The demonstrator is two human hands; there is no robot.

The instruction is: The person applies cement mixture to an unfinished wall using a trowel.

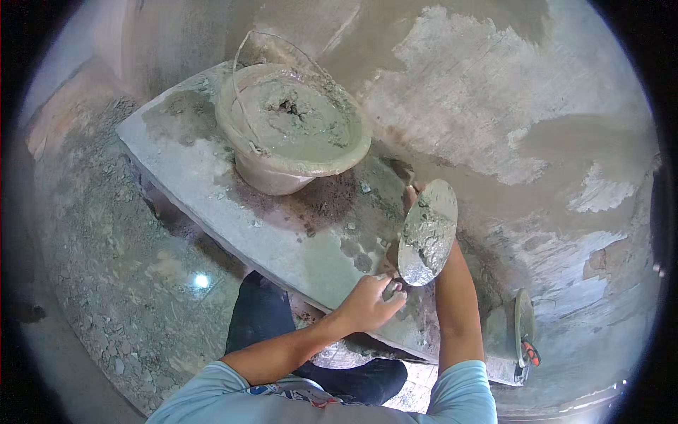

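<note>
From twelve round to four o'clock it's all wall [452, 78], blotched with damp, darker patches over pale ones. Beneath it runs the platform [187, 169], grey and slabby, slanting from ten o'clock down to four. Up at eleven sits the big bucket [272, 180], its wire handle raised, loaded with wet mortar [311, 141]: heavy, surely, best lifted by that wire with a palm under the base. At four, a smaller pail [500, 332] stands by.

And now the star, out at three o'clock: the oval metal plate [429, 237], tilted, held up over the platform, its face shiny and smeared with mortar! Light and stiff, I'd judge, hardly fragile, but slick on that wet side; take it from behind, where the face can't slip you, and mind the thin rim.

That's where the right hand [412, 195] is: a few fingers peek past the upper edge, seemingly clamped on the plate's back, the grip itself hidden. Past five o'clock, the left hand [372, 304] comes in at the lower tip, fingers bent; touching or pinching anything? Can't tell!
</note>
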